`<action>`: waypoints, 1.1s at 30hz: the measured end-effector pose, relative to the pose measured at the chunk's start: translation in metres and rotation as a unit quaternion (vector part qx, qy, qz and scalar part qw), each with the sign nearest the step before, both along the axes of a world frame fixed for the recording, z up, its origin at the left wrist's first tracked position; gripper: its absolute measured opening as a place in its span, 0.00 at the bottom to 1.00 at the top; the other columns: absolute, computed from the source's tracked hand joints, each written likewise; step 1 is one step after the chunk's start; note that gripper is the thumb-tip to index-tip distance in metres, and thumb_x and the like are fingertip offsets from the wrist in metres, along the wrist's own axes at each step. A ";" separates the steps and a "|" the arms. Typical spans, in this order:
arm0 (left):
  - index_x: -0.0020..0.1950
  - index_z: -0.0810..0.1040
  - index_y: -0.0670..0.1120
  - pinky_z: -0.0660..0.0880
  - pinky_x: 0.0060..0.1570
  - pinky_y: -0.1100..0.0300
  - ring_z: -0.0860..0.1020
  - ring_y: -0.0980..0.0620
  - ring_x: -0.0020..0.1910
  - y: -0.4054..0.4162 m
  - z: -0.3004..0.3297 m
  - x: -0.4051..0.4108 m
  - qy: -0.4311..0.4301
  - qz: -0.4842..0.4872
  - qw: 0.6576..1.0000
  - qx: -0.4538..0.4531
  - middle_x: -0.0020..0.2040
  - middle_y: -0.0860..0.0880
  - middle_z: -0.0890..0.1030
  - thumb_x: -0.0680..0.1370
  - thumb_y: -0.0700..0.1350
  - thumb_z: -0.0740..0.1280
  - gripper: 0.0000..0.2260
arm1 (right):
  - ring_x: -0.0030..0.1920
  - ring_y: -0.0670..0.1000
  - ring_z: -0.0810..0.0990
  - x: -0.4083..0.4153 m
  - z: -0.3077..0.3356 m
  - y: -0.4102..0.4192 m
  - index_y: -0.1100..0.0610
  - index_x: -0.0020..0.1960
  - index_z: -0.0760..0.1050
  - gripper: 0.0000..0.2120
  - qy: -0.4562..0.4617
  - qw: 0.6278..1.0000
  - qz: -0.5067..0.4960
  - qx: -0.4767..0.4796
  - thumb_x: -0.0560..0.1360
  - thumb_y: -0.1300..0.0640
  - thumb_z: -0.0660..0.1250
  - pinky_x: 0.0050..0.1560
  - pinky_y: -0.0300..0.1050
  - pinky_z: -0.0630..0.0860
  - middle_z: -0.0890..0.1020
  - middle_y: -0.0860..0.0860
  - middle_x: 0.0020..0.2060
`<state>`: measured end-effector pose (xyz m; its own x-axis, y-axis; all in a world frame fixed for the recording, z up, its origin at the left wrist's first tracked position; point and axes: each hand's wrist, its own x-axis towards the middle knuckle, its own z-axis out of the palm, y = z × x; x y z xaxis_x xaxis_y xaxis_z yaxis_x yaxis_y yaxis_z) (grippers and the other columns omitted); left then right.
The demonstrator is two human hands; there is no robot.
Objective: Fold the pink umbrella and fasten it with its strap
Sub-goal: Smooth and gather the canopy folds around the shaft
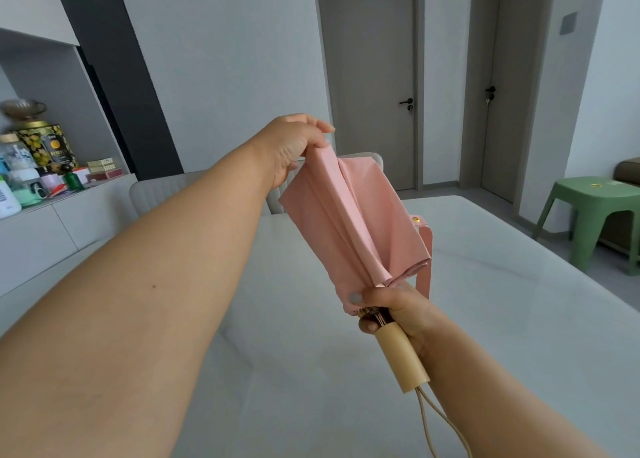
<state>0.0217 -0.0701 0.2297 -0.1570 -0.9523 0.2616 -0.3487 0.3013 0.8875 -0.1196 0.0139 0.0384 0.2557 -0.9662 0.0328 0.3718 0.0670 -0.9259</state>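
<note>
Head view. The pink umbrella is held in the air above the table, collapsed but unrolled. Right hand curls around the base above the handle; left hand pinches a canopy tip. Panel-straightening appears in hand. The strap hangs loose; next, probably, rolling and snapping it.

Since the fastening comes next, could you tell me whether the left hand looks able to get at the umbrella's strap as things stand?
Probably yes, once it lets go. The left hand is pinching the top of the pink umbrella, while the strap hangs free on the far right side with nothing covering it. The right hand grips the base near the handle.
</note>
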 end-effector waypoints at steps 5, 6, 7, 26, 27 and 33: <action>0.40 0.80 0.50 0.65 0.48 0.53 0.75 0.53 0.41 -0.003 -0.005 -0.002 0.034 0.036 0.999 -0.003 0.39 0.53 0.78 0.72 0.36 0.66 0.09 | 0.32 0.51 0.77 -0.001 0.001 -0.001 0.64 0.57 0.72 0.26 -0.028 1.000 0.009 -0.002 0.59 0.67 0.71 0.24 0.40 0.70 0.78 0.56 0.35; 0.40 0.80 0.50 0.64 0.46 0.54 0.75 0.54 0.39 -0.003 -0.006 -0.002 0.042 0.043 0.998 -0.006 0.38 0.53 0.78 0.72 0.36 0.66 0.09 | 0.32 0.51 0.77 -0.002 0.001 -0.001 0.65 0.58 0.72 0.26 -0.030 0.999 0.011 -0.003 0.59 0.67 0.71 0.24 0.40 0.70 0.78 0.56 0.35; 0.39 0.79 0.50 0.64 0.45 0.55 0.75 0.54 0.38 -0.004 -0.007 -0.003 0.050 0.049 0.998 -0.010 0.37 0.52 0.78 0.72 0.36 0.66 0.09 | 0.32 0.51 0.77 -0.002 0.001 -0.001 0.65 0.58 0.72 0.27 -0.031 0.999 0.013 -0.003 0.59 0.67 0.70 0.24 0.40 0.70 0.78 0.56 0.35; 0.59 0.79 0.54 0.76 0.58 0.52 0.79 0.49 0.56 0.041 -0.055 -0.028 -0.259 -0.060 0.959 -0.099 0.58 0.51 0.80 0.81 0.58 0.58 0.14 | 0.31 0.52 0.77 -0.005 0.002 -0.001 0.62 0.50 0.74 0.17 -0.068 0.994 -0.022 0.085 0.64 0.71 0.72 0.22 0.38 0.72 0.81 0.56 0.33; 0.51 0.82 0.49 0.77 0.55 0.54 0.81 0.48 0.49 0.044 -0.055 -0.030 -0.262 -0.055 0.960 -0.078 0.50 0.48 0.82 0.81 0.58 0.57 0.17 | 0.31 0.52 0.77 -0.004 0.003 -0.001 0.62 0.51 0.74 0.19 -0.070 0.994 -0.018 0.083 0.62 0.70 0.73 0.22 0.38 0.71 0.81 0.56 0.34; 0.32 0.76 0.43 0.79 0.50 0.45 0.80 0.44 0.37 0.035 -0.069 -0.018 -0.132 -0.010 0.991 -0.007 0.36 0.45 0.80 0.73 0.47 0.71 0.12 | 0.30 0.50 0.78 -0.003 0.006 -0.001 0.60 0.54 0.72 0.35 -0.098 0.992 0.009 0.080 0.51 0.59 0.83 0.21 0.36 0.71 0.80 0.54 0.32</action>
<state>0.0036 -0.0349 0.1608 -0.2397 -0.9450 0.2223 -0.5617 0.3218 0.7622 -0.1230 0.0133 0.0442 0.2762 -0.9586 -0.0693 0.5409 0.2146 -0.8133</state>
